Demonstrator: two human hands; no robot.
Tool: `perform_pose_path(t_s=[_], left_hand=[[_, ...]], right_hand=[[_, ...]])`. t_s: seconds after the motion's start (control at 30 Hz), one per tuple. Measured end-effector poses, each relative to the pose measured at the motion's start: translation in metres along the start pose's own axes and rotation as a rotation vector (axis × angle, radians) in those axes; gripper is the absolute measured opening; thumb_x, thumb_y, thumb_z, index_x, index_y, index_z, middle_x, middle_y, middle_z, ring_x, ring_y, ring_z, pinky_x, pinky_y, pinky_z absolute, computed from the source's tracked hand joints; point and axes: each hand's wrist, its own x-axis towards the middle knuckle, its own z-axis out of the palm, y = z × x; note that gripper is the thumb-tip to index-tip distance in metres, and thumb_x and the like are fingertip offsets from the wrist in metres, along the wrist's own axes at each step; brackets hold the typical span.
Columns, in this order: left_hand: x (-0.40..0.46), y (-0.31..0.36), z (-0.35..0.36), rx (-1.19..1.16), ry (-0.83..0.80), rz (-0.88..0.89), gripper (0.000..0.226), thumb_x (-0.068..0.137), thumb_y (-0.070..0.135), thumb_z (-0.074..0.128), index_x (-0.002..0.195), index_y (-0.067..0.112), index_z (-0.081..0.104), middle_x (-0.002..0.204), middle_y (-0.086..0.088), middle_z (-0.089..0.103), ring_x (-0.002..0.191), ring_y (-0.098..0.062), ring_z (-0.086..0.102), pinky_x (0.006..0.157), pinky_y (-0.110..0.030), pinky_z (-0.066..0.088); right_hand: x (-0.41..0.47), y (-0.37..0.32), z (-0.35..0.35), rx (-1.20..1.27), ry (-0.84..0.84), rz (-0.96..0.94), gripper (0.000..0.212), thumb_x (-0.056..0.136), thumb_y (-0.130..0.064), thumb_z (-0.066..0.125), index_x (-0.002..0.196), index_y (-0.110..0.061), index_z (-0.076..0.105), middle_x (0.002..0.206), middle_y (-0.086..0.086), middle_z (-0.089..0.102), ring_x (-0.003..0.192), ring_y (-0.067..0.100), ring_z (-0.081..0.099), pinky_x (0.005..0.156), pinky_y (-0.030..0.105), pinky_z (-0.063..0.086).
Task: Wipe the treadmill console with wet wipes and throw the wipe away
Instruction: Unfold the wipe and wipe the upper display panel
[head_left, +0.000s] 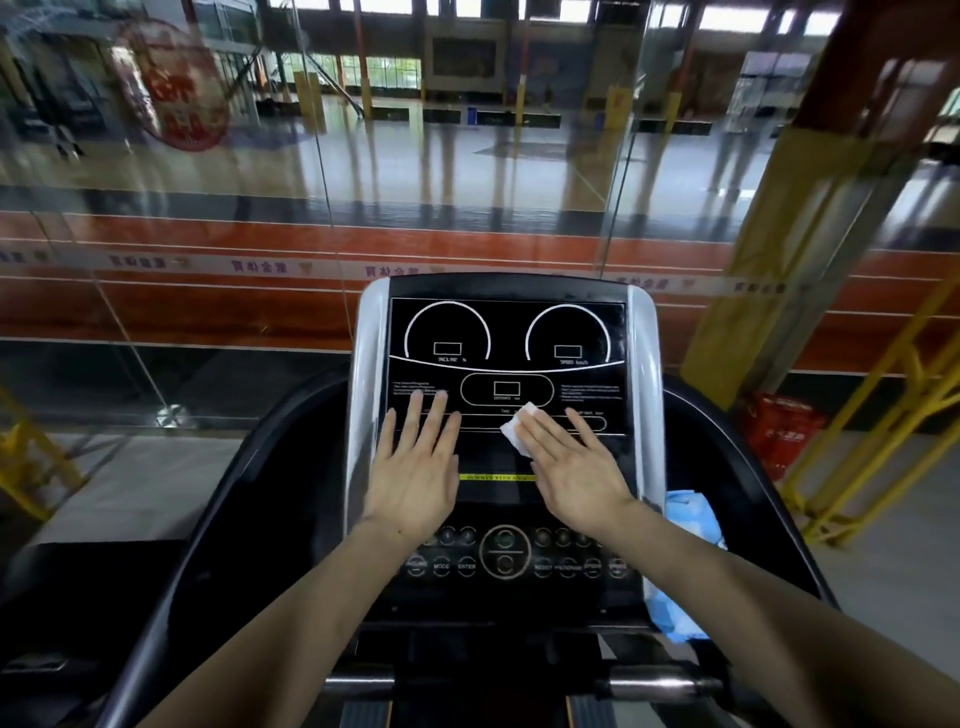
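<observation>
The treadmill console (506, 332) is a black panel with white dial outlines, framed in silver, straight ahead of me. My left hand (415, 467) lies flat on its left half, fingers spread, holding nothing. My right hand (574, 470) presses a white wet wipe (519, 426) flat against the middle of the panel; part of the wipe shows beyond my fingers, the rest is hidden under them. A row of round buttons (504, 553) sits below both hands.
A blue pack (685, 519) rests in the tray at the console's right side. Black handrails (249, 467) curve down on both sides. A glass wall (311, 208) stands right behind the console. A yellow railing (883, 415) and a red bag (782, 431) are at the right.
</observation>
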Motion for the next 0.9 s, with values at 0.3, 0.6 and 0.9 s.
perform_pose_path(t_s=[0.3,0.6,0.9], left_hand=[[0.016,0.058,-0.010,-0.010,0.004,0.048,0.063,0.104,0.040,0.017,0.160,0.016,0.033,0.173,-0.010,0.013,0.160,-0.035,0.003,0.128,-0.058,0.012],[0.007,0.082,-0.012,-0.006,0.004,0.024,0.062,0.104,0.040,0.019,0.160,0.016,0.033,0.173,-0.009,0.013,0.161,-0.033,0.004,0.128,-0.058,0.014],[-0.012,0.087,-0.010,-0.033,0.008,-0.026,0.058,0.107,0.037,0.026,0.159,0.016,0.034,0.172,-0.009,0.020,0.160,-0.033,0.008,0.128,-0.057,0.017]], right_hand=[[-0.057,0.069,-0.003,-0.024,0.071,0.145,0.057,0.091,-0.012,0.056,0.147,-0.006,0.057,0.155,0.010,0.054,0.144,0.024,0.052,0.126,0.042,0.015],[-0.051,0.084,-0.012,0.089,0.230,0.041,0.056,0.057,0.009,0.092,0.109,-0.008,0.080,0.110,0.003,0.080,0.102,0.022,0.077,0.092,0.032,0.058],[-0.059,0.077,-0.017,0.343,0.278,0.140,0.059,0.059,0.027,0.072,0.102,-0.013,0.081,0.092,0.001,0.081,0.076,0.031,0.076,0.079,0.037,0.061]])
